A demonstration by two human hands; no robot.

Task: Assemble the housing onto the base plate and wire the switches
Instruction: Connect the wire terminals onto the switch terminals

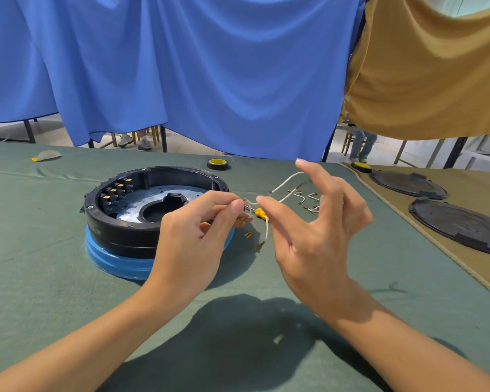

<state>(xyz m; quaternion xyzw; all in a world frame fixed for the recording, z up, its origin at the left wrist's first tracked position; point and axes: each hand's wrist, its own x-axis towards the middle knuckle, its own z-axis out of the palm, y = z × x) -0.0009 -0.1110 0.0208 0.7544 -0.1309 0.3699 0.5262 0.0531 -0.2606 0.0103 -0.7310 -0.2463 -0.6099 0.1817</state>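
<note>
A blue curtain (198, 75) hangs over the green table's (54, 264) far edge, a tan curtain (430, 80) at its right; beneath show pale floor (379, 155) and a wooden stool (348, 141).

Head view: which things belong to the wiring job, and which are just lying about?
Job: housing, switches inside it, base plate, white wires pinched in the left hand, loose wires on the cloth.
Lying about: tape roll, two black lids, grey cap.

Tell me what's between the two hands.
Head view: a bundle of white wires with brass terminals and a yellow tie spans the gap. The left hand pinches it; the right hand is open beside it.
</note>
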